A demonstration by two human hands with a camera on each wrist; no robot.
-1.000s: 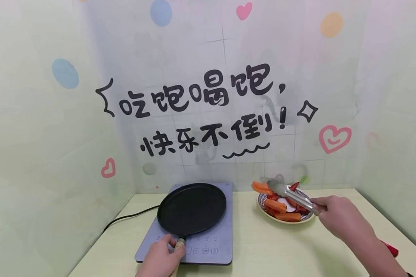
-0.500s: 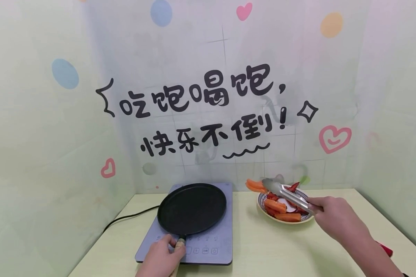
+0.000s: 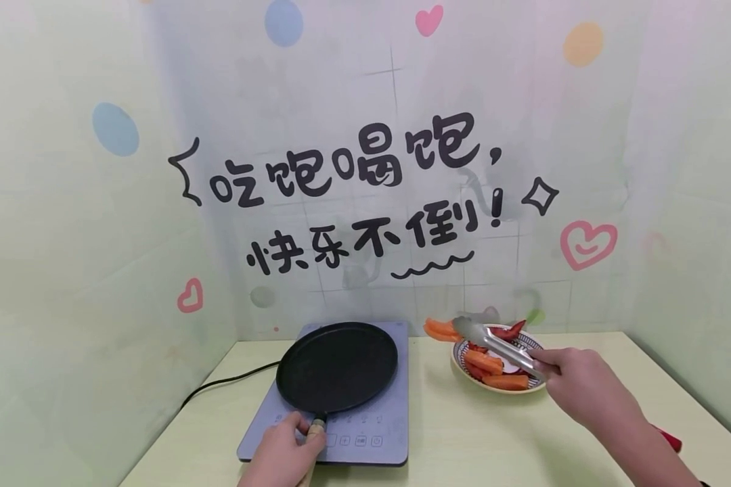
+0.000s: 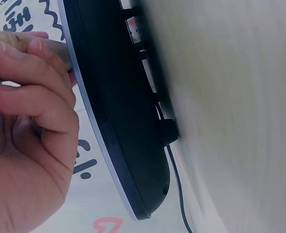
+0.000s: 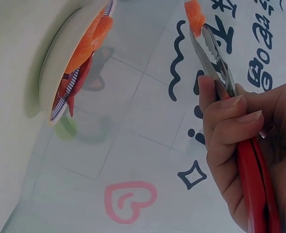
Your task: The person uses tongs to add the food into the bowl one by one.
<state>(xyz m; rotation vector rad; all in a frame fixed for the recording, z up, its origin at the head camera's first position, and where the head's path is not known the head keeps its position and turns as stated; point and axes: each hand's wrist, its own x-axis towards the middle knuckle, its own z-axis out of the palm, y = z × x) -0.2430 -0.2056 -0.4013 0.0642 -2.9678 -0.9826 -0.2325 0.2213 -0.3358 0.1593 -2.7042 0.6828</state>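
My left hand (image 3: 284, 450) grips the wooden handle (image 3: 314, 439) of a flat black pan (image 3: 338, 368), which sits on an induction cooker (image 3: 396, 385). In the left wrist view, curled fingers wrap that handle (image 4: 60, 51). My right hand (image 3: 591, 389) holds metal tongs (image 3: 505, 348) with red grips (image 5: 253, 179). Pinched in the tongs' tips is an orange carrot piece (image 3: 441, 330), raised above the table, left of the bowl. The patterned bowl (image 3: 499, 390) holds more carrot pieces (image 3: 505, 383), red chili peppers (image 3: 510, 331) and something white, partly hidden behind the tongs.
A black power cord (image 3: 228, 380) runs left from the cooker across the pale table (image 3: 457, 439). Printed wall sheets (image 3: 371, 291) close off the back and both sides. Between cooker and bowl lies a strip of bare tabletop.
My right hand has moved left, carrying the tongs and carrot piece from over the bowl's left rim toward the pan. The left hand and pan have stayed in place.
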